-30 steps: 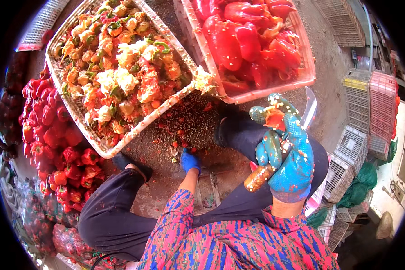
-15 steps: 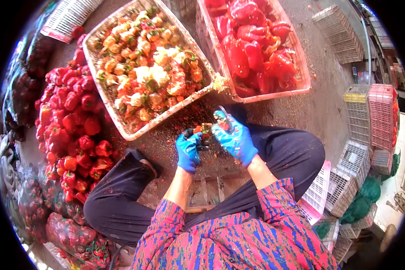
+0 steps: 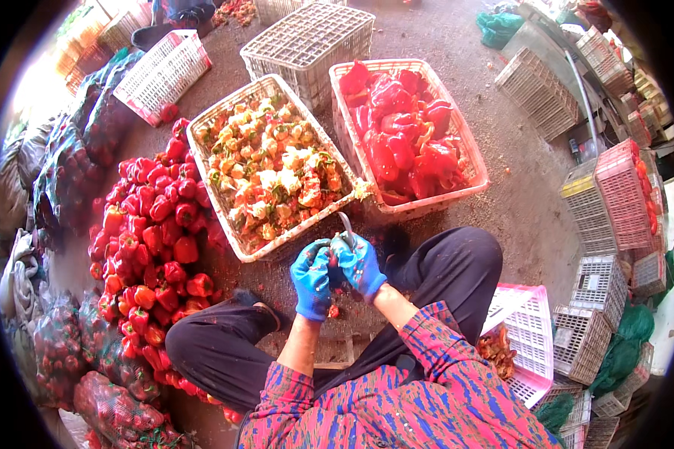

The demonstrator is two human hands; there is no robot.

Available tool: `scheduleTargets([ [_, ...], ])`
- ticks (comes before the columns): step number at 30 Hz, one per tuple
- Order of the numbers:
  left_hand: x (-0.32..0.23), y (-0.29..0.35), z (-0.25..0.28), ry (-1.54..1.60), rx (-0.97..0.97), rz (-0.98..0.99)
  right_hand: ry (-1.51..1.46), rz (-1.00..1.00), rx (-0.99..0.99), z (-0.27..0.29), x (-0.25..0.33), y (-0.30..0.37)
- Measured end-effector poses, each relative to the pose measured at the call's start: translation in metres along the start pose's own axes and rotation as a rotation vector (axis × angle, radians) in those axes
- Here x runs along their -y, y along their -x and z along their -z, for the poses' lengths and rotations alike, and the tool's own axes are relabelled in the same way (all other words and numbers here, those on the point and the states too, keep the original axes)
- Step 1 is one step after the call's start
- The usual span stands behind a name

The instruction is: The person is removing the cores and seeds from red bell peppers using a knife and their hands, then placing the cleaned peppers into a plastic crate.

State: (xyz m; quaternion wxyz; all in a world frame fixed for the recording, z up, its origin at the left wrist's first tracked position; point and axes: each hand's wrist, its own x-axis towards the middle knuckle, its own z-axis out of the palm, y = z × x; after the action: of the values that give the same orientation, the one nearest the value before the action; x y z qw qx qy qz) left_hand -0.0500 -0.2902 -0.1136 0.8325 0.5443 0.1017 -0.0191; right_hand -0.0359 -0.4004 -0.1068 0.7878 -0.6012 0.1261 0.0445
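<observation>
My blue-gloved left hand (image 3: pixel 311 280) is closed, its fingers curled against my right hand. What it holds is mostly hidden; a dark bit shows between the gloves. A small curved-blade knife (image 3: pixel 345 224) points up out of my right hand (image 3: pixel 361 263), which is also blue-gloved and closed around it. Below the hands is a small red pepper scrap (image 3: pixel 334 310). Just beyond them stands a white crate (image 3: pixel 258 254) of pale pepper cores with green stems (image 3: pixel 269 168). Right of it, a pinkish crate (image 3: pixel 434 200) holds cored red peppers (image 3: pixel 401 138).
Whole red peppers (image 3: pixel 153 239) lie heaped on the floor at the left, beside filled net sacks (image 3: pixel 120 408). An upturned crate (image 3: pixel 307 41) stands behind the two filled ones. More crates (image 3: pixel 595 280) are stacked at the right. A white-pink crate (image 3: pixel 528 337) lies by my right knee.
My hands have come together from a small gap, and the pepper piece between them is now mostly hidden. The knife blade still points upward. The whole view has shifted, showing more floor at the far side.
</observation>
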Motion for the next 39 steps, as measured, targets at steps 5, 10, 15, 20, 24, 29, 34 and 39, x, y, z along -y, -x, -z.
scheduleTargets([
  [5, -0.019, -0.001, 0.001, -0.054, -0.020, -0.022, 0.354, 0.084, 0.003, -0.011, -0.001, -0.028],
  [10, -0.047, -0.002, 0.010, 0.204, -0.196, 0.098, -0.312, -0.062, 0.169, -0.034, 0.017, -0.100],
  [15, -0.098, -0.061, -0.033, 0.357, -0.047, -0.026, -0.175, 0.017, -0.146, -0.012, 0.080, -0.090],
  [20, -0.127, -0.159, -0.144, 0.078, 0.294, 0.120, -0.269, -0.045, -0.041, 0.039, 0.093, -0.008],
  [24, -0.165, -0.163, -0.119, -0.127, 0.481, 0.034, -0.302, -0.192, 0.219, 0.065, 0.076, 0.052],
  [29, -0.251, -0.078, 0.030, -0.432, 0.221, -0.225, -0.277, -0.314, 0.247, 0.079, 0.053, 0.091],
  [34, -0.170, 0.089, 0.315, -0.907, -0.796, -0.314, -0.262, -0.417, 0.334, 0.050, 0.053, 0.083],
  [39, -0.003, 0.210, 0.374, -1.003, -0.878, 0.294, 0.203, -0.340, 0.268, 0.048, 0.034, 0.074],
])
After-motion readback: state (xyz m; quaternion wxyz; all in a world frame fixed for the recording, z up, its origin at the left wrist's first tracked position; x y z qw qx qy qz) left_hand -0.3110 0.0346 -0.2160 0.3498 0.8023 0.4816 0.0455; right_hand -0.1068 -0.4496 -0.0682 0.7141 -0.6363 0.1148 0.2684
